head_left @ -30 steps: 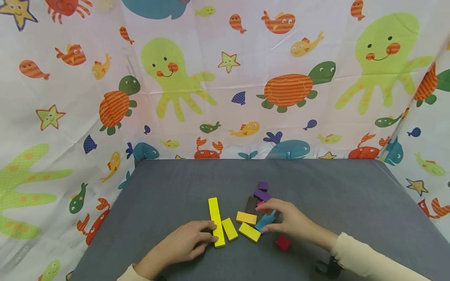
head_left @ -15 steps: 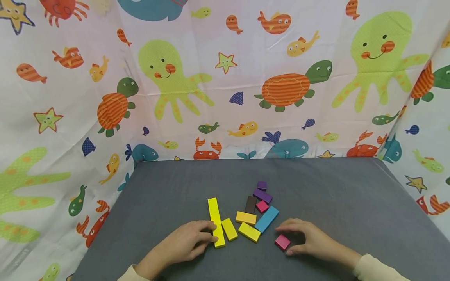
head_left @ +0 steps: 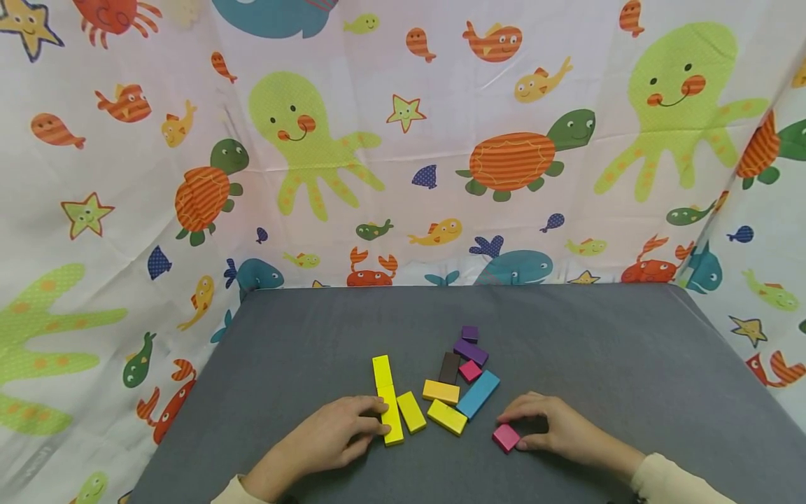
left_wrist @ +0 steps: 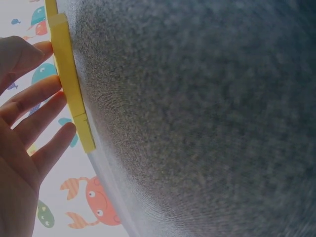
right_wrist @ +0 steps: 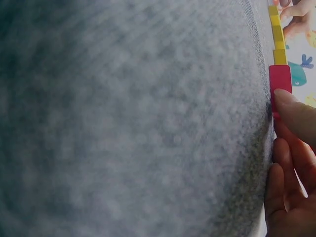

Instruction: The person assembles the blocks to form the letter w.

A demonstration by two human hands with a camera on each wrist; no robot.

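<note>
On the grey table point(head_left: 302, 336) lies a cluster of flat coloured blocks. My left hand point(head_left: 373, 418) rests on the cloth, its fairly straight fingers touching the left side of a long yellow block point(head_left: 392, 416); the left wrist view shows those fingers point(left_wrist: 34, 116) against the yellow block point(left_wrist: 69, 84). My right hand point(head_left: 513, 432) pinches a small pink block point(head_left: 506, 437) that lies on the table to the right of the cluster. In the right wrist view a fingertip point(right_wrist: 296, 111) presses on this pink block point(right_wrist: 280, 79).
Another long yellow block point(head_left: 381, 370), three short yellow ones point(head_left: 446, 416), a blue bar point(head_left: 478, 393), a brown block point(head_left: 450, 367), a second pink block point(head_left: 469, 370) and two purple blocks point(head_left: 471, 351) lie mid-table. A sea-animal curtain point(head_left: 403, 140) encloses the table.
My right hand left the blue bar, drew back to the near right and closed on the small pink block. The left hand has not moved.
</note>
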